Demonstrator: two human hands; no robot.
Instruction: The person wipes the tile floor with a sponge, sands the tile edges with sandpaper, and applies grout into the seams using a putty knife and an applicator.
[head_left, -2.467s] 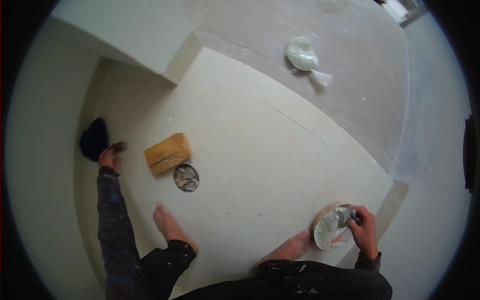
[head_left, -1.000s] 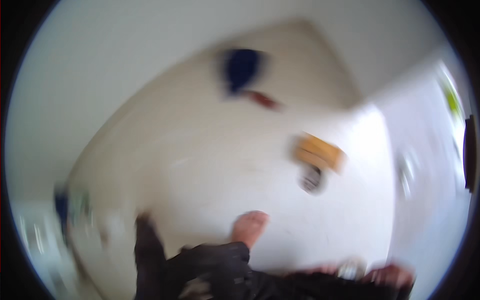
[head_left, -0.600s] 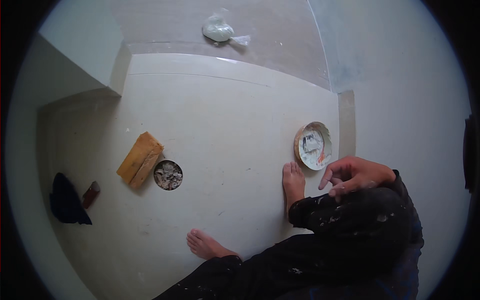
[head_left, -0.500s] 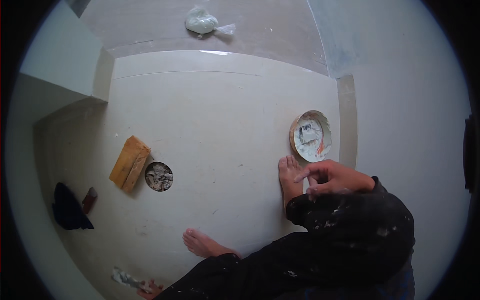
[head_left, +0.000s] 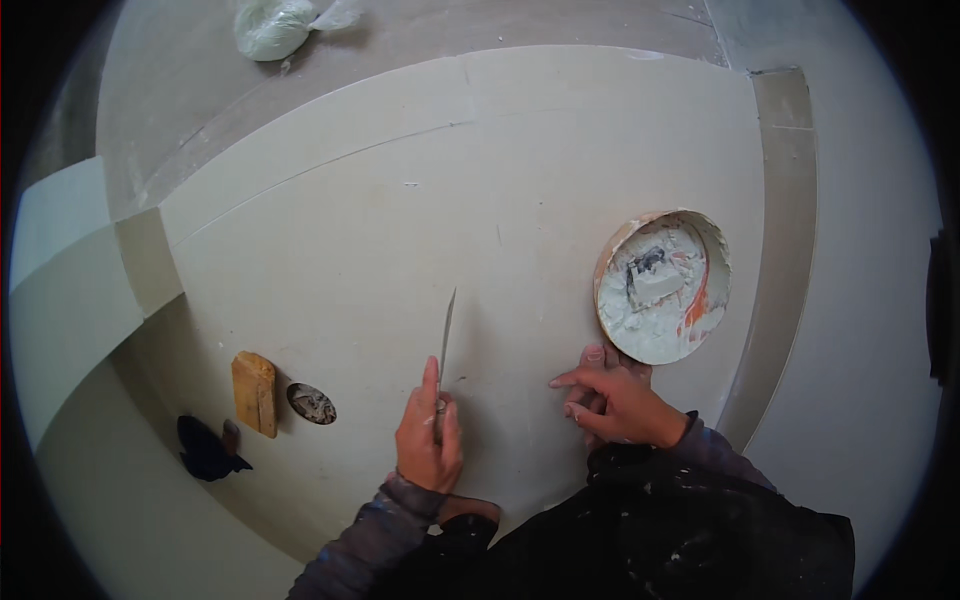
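While the left hand (head_left: 428, 440) closes around a thin metal blade (head_left: 446, 335) pointing to 12 o'clock, the right hand (head_left: 618, 405) rests open, holding nothing. At its 1 o'clock sits a round white plaster-filled bowl (head_left: 664, 286).

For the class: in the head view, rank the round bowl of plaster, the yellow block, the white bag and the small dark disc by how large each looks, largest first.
1. Bowl, clearly largest.
2. Bag, though the frame edge cuts it off and it lies farther away, so unsure.
3. Block.
4. Disc, smallest.
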